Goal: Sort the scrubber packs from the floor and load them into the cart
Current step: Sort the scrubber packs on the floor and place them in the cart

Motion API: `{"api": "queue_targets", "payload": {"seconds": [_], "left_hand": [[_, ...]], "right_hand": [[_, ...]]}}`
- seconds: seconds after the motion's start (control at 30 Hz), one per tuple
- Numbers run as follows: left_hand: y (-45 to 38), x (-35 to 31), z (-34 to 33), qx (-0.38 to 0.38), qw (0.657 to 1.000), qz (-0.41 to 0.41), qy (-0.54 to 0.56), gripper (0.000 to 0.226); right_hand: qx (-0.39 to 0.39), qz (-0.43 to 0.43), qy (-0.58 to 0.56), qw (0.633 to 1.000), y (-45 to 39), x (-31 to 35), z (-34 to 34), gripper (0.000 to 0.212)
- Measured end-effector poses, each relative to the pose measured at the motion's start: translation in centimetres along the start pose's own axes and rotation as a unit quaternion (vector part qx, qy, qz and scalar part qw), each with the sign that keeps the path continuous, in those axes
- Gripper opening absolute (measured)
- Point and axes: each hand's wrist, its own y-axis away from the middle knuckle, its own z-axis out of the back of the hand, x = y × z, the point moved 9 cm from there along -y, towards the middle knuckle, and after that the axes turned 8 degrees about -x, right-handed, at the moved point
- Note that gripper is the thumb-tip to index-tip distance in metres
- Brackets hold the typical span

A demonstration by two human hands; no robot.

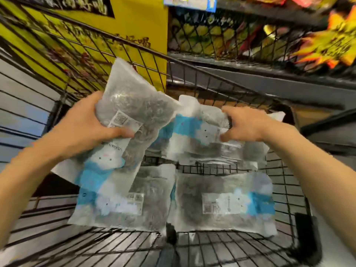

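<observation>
Black wire cart point(289, 191) fills the view. Two scrubber packs lie flat on its mesh floor, side by side: the left pack point(123, 201) and the right pack point(223, 201), edges touching at the middle.

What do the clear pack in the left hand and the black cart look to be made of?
The clear scrubber pack in the left hand looks like thin glossy plastic film: it creases, shines and shows dark, wiry, probably metal wool inside. The black wire cart seems to be coated or painted metal: thin rigid rods forming a grid.
</observation>
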Motion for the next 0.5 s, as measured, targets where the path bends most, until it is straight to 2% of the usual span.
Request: {"api": "queue_targets", "payload": {"seconds": [0.17, 0.27, 0.37, 0.5], "left_hand": [[-1.7, -0.2, -0.9, 0.084, 0.992, -0.042, -0.087, 0.078], [-2.9, -1.0, -1.9, 0.124, 0.983, -0.068, -0.113, 0.079], [-4.5, -1.5, -3.2, 0.169, 0.969, -0.094, -0.156, 0.073], [-8.0, -0.5, -6.2, 0.244, 0.927, -0.112, -0.263, 0.068]], "right_hand": [[-0.001, -0.008, 0.039, 0.999, -2.3, 0.1, 0.1, 0.052], [-0.041, -0.017, 0.061, 0.997, -1.8, 0.0, 0.4, 0.070], [-0.074, -0.025, 0.069, 0.995, -0.7, -0.2, 0.7, 0.070], [-0.187, -0.023, 0.008, 0.982, 1.6, -0.9, 2.5, 0.062]]}}
